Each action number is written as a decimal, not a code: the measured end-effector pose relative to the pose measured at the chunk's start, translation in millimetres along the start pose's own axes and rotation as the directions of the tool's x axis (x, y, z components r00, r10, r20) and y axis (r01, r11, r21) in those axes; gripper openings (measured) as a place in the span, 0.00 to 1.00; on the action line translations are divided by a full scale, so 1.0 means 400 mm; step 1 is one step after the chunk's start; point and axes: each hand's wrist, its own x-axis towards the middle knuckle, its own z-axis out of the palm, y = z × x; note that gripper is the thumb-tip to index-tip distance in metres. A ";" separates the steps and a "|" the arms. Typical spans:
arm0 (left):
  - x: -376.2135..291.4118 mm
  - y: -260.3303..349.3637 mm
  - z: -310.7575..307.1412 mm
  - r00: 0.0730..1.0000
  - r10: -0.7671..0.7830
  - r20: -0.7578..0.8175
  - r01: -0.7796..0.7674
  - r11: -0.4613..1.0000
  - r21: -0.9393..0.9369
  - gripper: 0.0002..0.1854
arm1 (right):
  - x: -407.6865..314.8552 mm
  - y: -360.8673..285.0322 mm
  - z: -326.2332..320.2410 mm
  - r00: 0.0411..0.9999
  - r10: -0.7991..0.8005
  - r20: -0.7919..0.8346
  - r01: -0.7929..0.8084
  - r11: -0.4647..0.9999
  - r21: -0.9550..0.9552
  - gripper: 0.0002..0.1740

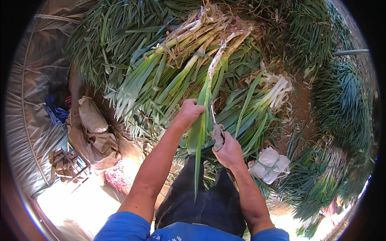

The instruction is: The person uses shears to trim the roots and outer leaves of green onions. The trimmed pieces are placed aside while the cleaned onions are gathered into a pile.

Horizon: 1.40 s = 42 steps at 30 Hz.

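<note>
My left hand point(190, 112) grips a long green onion point(211, 72) by its green leaves, its pale root end pointing away from me. In my right hand point(227, 148) is a tool point(213, 116) with a thin metal shaft or blade and a cloth-wrapped handle; its metal part lies close beside the onion's stalk. Beyond my hands lies a pile of untrimmed green onions point(181, 48) with brown, dry roots. Right of my right hand is a smaller pile with cleaner white stems point(276, 90).
Green onion bundles lie at the upper left point(111, 36) and right point(342, 102). A white plastic-wrapped bundle point(269, 165) is near my right forearm. At left are a brown sack point(92, 116), a small metal-framed stool point(71, 165), pink ties point(117, 177) and plastic sheeting point(39, 81).
</note>
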 end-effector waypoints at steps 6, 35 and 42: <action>0.011 -0.035 0.019 0.999 0.006 -0.044 -0.008 0.998 -0.058 0.14 | 0.018 -0.019 0.012 0.997 -0.060 -0.038 0.058 0.996 -0.062 0.19; 0.005 -0.132 0.008 0.996 -0.074 -0.056 0.074 0.997 -0.007 0.12 | 0.496 -0.080 -0.074 0.950 -0.089 -0.300 0.052 0.990 -0.130 0.26; -0.062 -0.196 0.048 0.998 -0.057 0.001 0.057 0.997 0.054 0.17 | 0.496 0.013 -0.057 0.956 -0.069 -0.286 0.056 0.997 -0.053 0.27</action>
